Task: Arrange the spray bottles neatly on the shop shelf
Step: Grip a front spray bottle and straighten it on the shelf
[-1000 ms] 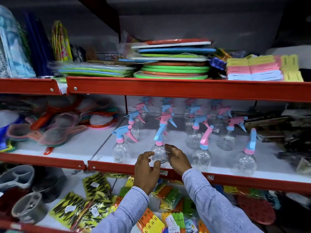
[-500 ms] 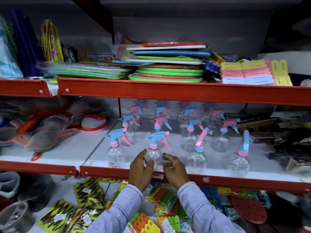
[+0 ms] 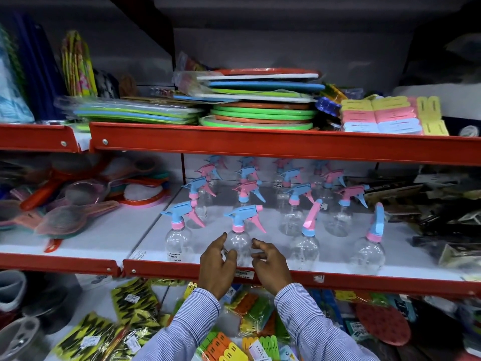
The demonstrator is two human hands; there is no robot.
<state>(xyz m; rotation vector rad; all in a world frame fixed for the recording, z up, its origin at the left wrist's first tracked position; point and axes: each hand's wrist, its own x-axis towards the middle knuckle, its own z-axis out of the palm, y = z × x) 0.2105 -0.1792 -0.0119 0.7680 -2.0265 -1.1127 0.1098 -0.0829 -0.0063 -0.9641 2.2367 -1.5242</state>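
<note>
Both your hands are up at the front of the shop shelf (image 3: 260, 273), left hand (image 3: 217, 264) and right hand (image 3: 270, 264) flanking the clear spray bottle (image 3: 238, 246) with the blue trigger head (image 3: 242, 214), second from the left in the front row. Your left fingers (image 3: 229, 254) look to be touching its round belly; your right fingers (image 3: 257, 247) curl just beside it, and I can't tell if they make contact, so call the grip loose and open, cupping rather than clenching. This bottle looks empty, so reckon on it being very light, thin-walled and a bit springy under a squeeze, and the smooth plastic will likely slide in your palms. It's top-heavy with that head, so it should tip easily; steady it low on the belly, or take the pink collar (image 3: 238, 227) at the neck if you want to turn the nozzle. Neighbours stand close: the left-end bottle (image 3: 178, 243) near one side, the pink-headed bottle (image 3: 304, 246) on the other, its head turned a different way. Go gently, one nudge could topple the row behind.
</note>
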